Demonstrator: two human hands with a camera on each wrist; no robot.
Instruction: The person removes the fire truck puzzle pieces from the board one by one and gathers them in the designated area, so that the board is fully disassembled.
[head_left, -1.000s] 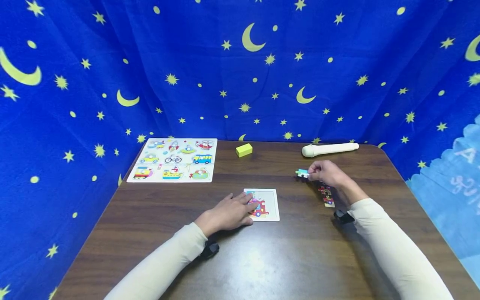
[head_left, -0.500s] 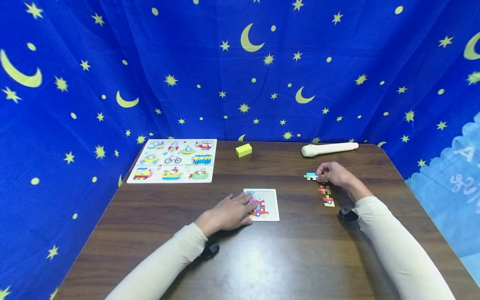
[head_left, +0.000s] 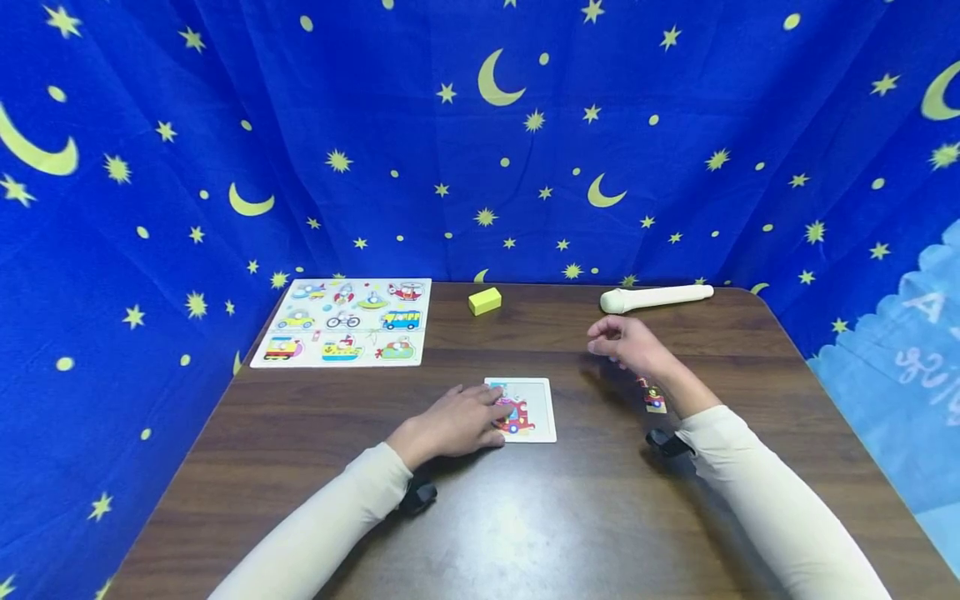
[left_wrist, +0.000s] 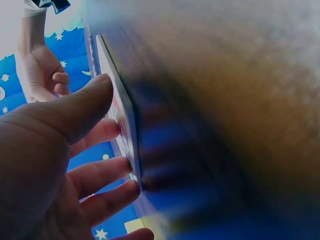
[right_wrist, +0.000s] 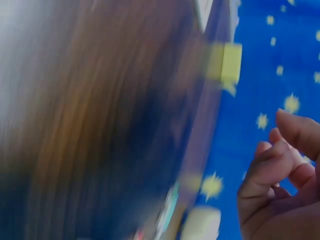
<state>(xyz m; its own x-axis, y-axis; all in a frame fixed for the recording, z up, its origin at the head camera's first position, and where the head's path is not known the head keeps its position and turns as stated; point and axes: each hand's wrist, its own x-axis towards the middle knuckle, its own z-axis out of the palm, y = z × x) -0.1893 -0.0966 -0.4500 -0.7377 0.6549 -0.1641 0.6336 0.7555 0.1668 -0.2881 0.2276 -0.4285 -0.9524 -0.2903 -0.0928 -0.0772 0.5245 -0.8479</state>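
Note:
My left hand (head_left: 448, 423) rests with spread fingers on the left side of a small white puzzle tray (head_left: 538, 395). In the tray, a red vehicle picture is partly put together, and my fingers cover part of it. Seen from the left wrist, the fingertips lie along the edge of the tray (left_wrist: 129, 117). My right hand (head_left: 633, 346) hovers over the table at the right, its fingers loosely bent around nothing. Red and yellow puzzle pieces (head_left: 655, 398) lie beneath its wrist. A teal-edged piece (right_wrist: 171, 204) shows low in the right wrist view; the hand hides it from the head view.
A large peg puzzle board (head_left: 360, 333) with vehicle pictures lies at the back left. Beside it stands a yellow block (head_left: 485, 301). A cream, microphone-shaped stick (head_left: 660, 297) lies at the back right. Blue starry cloth (head_left: 420, 125) rises behind the table.
My right hand shifted a teal-and-white puzzle piece right, toward the other pieces, and let go of it. It has since moved left, without the piece. The left hand stayed on the tray.

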